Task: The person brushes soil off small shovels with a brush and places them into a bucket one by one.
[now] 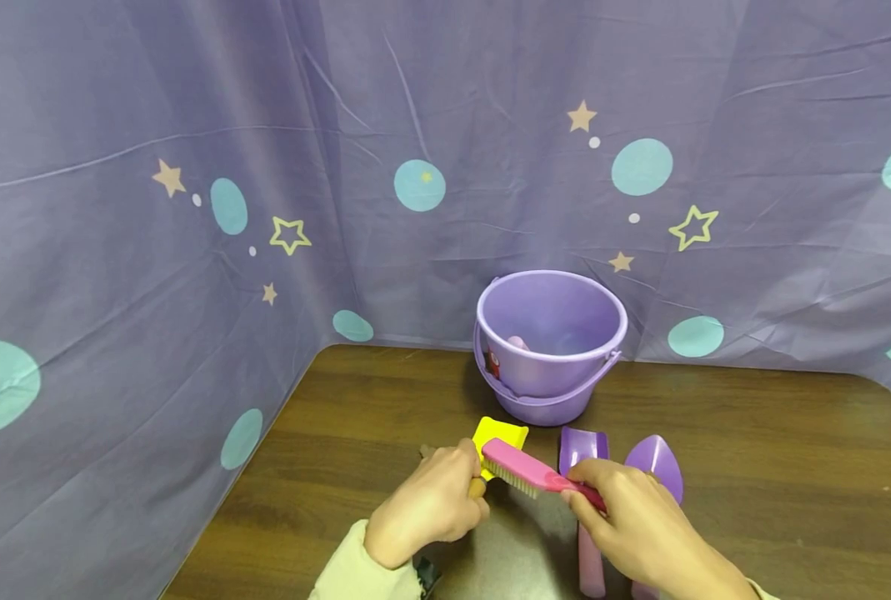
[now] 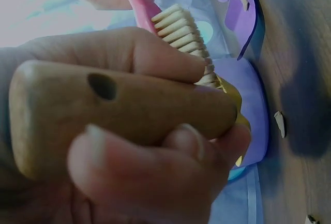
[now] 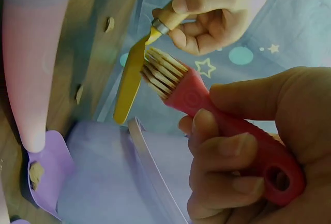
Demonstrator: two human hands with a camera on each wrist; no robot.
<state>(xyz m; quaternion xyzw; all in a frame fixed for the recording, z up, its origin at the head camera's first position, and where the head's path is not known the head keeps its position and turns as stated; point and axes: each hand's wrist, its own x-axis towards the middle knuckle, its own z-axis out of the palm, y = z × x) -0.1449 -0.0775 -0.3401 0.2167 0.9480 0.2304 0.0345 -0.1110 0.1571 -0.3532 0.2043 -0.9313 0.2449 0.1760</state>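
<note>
My left hand [image 1: 433, 504] grips the wooden handle [image 2: 124, 115] of a small shovel with a yellow blade [image 1: 499, 433]. In my right hand [image 1: 633, 508] is a pink brush [image 1: 523, 465] with pale bristles [image 3: 164, 72], held by its handle. The bristles are close against the yellow blade near its metal collar [image 3: 160, 26]; contact is hard to confirm. Both tools are above the table, in front of the purple bucket [image 1: 543, 383]. Below the right hand lie a purple scoop [image 1: 583, 446] with a pink handle and a pointed purple trowel [image 1: 657, 467].
Something pale pink [image 1: 518, 342] shows inside the bucket, whose handle hangs down at its front. Small tan bits [image 3: 79, 94] are scattered on the wooden table [image 1: 775, 450], and one clump [image 3: 36, 175] lies in a purple tool. A patterned purple curtain [image 1: 505, 100] borders the table's back and left.
</note>
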